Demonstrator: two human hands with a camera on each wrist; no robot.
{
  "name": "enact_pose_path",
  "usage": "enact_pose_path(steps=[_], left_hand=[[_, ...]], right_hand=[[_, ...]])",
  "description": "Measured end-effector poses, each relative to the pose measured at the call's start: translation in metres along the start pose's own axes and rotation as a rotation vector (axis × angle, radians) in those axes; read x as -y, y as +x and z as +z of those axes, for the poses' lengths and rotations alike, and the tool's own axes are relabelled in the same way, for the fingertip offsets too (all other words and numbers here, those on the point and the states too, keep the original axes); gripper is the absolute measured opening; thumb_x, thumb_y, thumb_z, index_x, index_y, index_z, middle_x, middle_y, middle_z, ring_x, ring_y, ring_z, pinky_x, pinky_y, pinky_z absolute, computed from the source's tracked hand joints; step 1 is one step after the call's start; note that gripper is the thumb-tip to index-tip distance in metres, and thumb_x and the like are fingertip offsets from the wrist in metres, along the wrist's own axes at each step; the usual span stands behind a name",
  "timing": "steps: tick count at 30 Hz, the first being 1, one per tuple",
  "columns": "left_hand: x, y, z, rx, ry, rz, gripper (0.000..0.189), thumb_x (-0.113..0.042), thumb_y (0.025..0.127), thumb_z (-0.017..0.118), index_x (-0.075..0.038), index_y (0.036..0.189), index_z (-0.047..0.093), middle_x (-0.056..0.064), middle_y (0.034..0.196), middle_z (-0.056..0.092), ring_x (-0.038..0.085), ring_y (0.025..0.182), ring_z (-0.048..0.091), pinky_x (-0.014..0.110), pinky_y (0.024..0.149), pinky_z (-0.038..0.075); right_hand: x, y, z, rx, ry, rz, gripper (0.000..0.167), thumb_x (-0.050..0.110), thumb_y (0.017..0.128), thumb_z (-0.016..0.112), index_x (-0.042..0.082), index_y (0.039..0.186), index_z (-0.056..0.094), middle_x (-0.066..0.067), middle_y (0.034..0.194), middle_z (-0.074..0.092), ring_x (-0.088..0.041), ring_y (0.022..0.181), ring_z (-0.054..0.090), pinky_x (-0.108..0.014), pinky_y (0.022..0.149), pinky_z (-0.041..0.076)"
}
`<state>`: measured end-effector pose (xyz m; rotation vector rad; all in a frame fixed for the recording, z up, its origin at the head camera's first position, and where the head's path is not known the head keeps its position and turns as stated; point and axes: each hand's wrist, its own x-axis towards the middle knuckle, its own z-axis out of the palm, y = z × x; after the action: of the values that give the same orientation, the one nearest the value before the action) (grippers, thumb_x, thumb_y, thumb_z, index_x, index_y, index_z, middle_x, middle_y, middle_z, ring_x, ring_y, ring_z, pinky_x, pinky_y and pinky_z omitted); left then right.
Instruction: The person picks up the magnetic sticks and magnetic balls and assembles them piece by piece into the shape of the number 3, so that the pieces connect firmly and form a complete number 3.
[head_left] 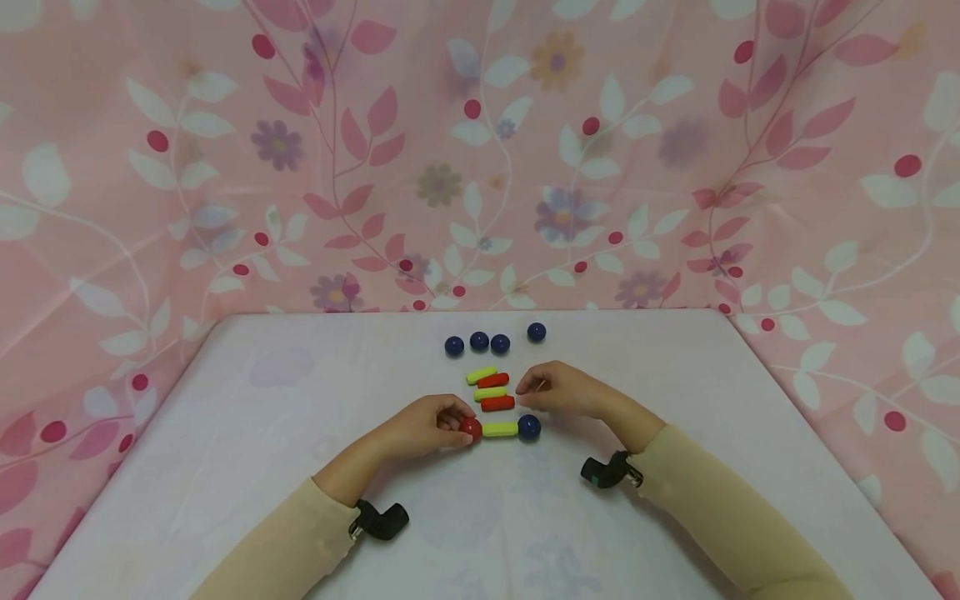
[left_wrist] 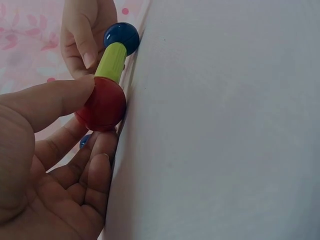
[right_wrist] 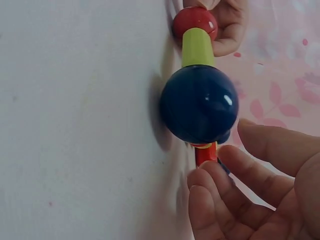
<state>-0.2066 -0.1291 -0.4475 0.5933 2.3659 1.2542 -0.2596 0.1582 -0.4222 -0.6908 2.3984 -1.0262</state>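
My left hand (head_left: 424, 427) pinches a red ball (head_left: 471, 429) between thumb and fingers. That ball is joined to one end of a yellow-green rod (head_left: 500, 429), and a dark blue ball (head_left: 528, 427) sits on the rod's other end. In the right wrist view the blue ball (right_wrist: 199, 104) is closest, with the red ball (right_wrist: 195, 22) beyond it. My right hand (head_left: 564, 390) hovers just behind and right of the blue ball, apart from it, its fingers loosely bent with nothing held. Near those fingertips lies a loose red rod (head_left: 498, 403).
Behind the joined piece, a yellow-green rod (head_left: 491, 393), another red rod (head_left: 493, 381) and a second yellow-green rod (head_left: 482, 375) lie stacked in a row. Several dark blue balls (head_left: 479, 342) rest farther back on the white table (head_left: 315, 367). A pink floral cloth (head_left: 480, 167) hangs behind.
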Motion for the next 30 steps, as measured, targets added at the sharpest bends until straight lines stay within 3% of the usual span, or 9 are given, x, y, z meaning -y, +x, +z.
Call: enact_pose_path(steps=[9, 16, 30], left_hand=[[0.001, 0.001, 0.001, 0.006, -0.003, 0.018, 0.031, -0.023, 0.089, 0.077, -0.011, 0.115, 0.067, 0.0, 0.096, 0.063, 0.017, 0.089, 0.057, 0.029, 0.08, 0.05], [0.0, 0.001, 0.001, 0.003, -0.004, 0.01, 0.031, -0.023, 0.089, 0.078, -0.01, 0.115, 0.067, 0.0, 0.096, 0.064, 0.017, 0.089, 0.057, 0.03, 0.08, 0.05], [0.0, 0.0, 0.001, 0.001, -0.018, -0.001, 0.031, -0.021, 0.089, 0.078, -0.009, 0.115, 0.066, 0.001, 0.096, 0.064, 0.017, 0.09, 0.057, 0.029, 0.08, 0.05]], right_hand=[[-0.001, 0.016, 0.01, -0.055, -0.01, -0.015, 0.015, 0.018, 0.09, 0.077, 0.01, 0.102, 0.073, 0.003, 0.095, 0.069, -0.015, 0.088, 0.062, -0.031, 0.085, 0.052], [0.003, 0.019, 0.016, -0.058, -0.008, 0.023, 0.02, 0.018, 0.085, 0.082, 0.011, 0.101, 0.072, 0.002, 0.092, 0.067, -0.017, 0.085, 0.059, -0.031, 0.08, 0.051], [0.002, 0.026, 0.018, -0.041, -0.058, 0.024, 0.017, 0.016, 0.088, 0.078, 0.012, 0.103, 0.071, 0.002, 0.093, 0.066, -0.016, 0.084, 0.059, -0.029, 0.081, 0.05]])
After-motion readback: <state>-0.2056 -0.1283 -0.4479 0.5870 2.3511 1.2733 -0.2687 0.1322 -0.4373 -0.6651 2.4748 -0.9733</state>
